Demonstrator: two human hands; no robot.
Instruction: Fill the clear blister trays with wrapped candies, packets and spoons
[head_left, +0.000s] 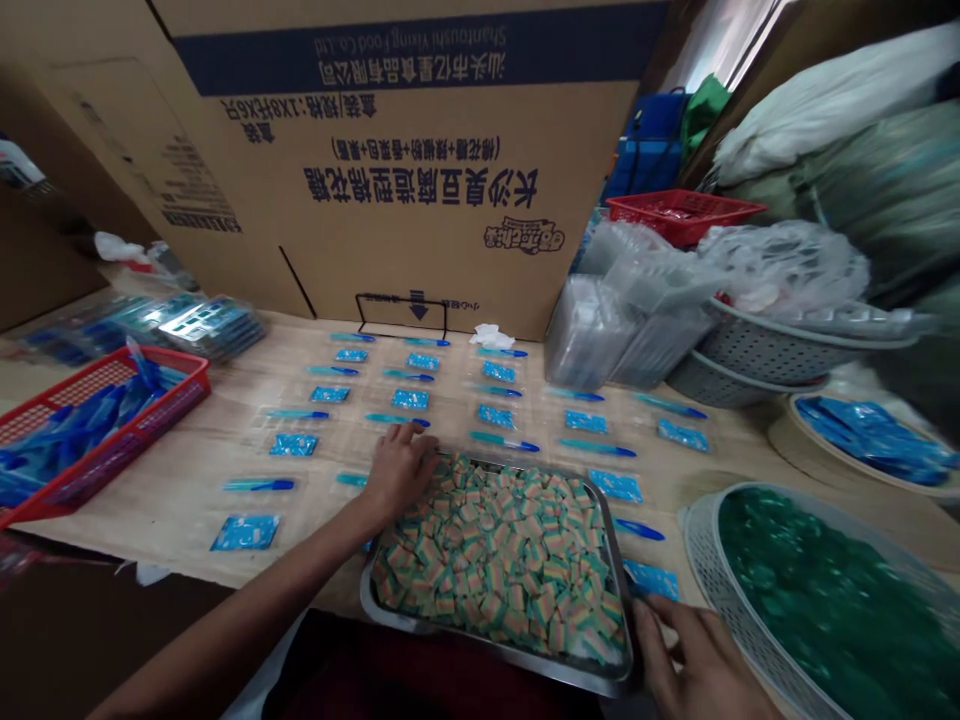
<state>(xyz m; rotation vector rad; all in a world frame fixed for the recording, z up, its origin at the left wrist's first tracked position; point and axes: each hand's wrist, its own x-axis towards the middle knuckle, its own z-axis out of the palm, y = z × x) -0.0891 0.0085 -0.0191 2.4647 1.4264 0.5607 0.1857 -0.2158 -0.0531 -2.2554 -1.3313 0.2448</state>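
A metal tray [622, 655] full of small striped candy pieces [502, 560] in green, yellow and pinkish orange sits at the near edge of the table, in front of my body. My left hand [401, 468] is curled over its far left corner, fingertips by the rim. At the near right corner, my right hand [694, 655] grips the rim with thumb and bent fingers. Beyond and beside the tray lie rows of clear plastic trays, each with a blue pen-like stick [259, 485] and a blue printed packet [246, 532]. The metal tray covers part of these rows.
A red basket [199, 372] of blue sticks stands left. A large cardboard box [420, 250] rises behind. To the right are stacked clear trays [589, 335], a grey basket [795, 345], a bowl of blue packets [877, 440] and a pale basket [701, 530] of green wrapped pieces.
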